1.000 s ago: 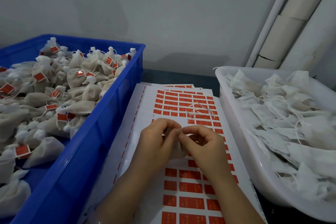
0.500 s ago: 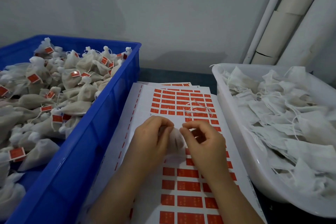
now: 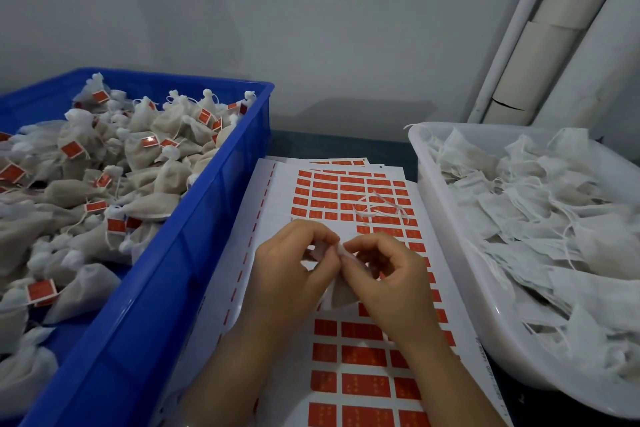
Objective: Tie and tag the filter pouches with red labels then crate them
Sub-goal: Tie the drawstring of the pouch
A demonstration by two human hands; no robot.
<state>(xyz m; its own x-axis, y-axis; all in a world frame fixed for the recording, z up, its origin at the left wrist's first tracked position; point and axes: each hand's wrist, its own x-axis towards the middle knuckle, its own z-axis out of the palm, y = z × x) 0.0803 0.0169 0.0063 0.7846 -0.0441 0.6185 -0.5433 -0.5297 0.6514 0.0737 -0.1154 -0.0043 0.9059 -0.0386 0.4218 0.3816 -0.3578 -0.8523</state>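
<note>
Compared with half a second ago, the fingers (image 3: 327,243) of the left hand (image 3: 294,267) and those of the right hand (image 3: 393,282) are drawing closer together, so their tips are now almost meeting at the gathered top of the small white mesh filter pouch (image 3: 341,293), and more of its pale body is showing below them. Both hands are pinching that neck, curling narrowly round it, while the pouch is hanging between the palms just above the white sheet of red rectangular labels (image 3: 349,191), which is lying on the dark worktop (image 3: 339,146). Whether the drawstring is already being knotted I cannot tell, since the thread is too fine to make out inside the grip. The pouch is looking light, soft and limp, probably with a loose filling that is shifting under any squeeze. Its thin fabric is seeming easy to tear, so the bunched neck, not the belly, is looking like the place to hold. A loose white string (image 3: 381,210) is lying farther up the sheet. To the left, the blue plastic crate (image 3: 207,218) is holding tied, tagged pouches (image 3: 145,149); to the right, the white plastic tub (image 3: 446,204) is holding flat untied pouches (image 3: 536,218).
</note>
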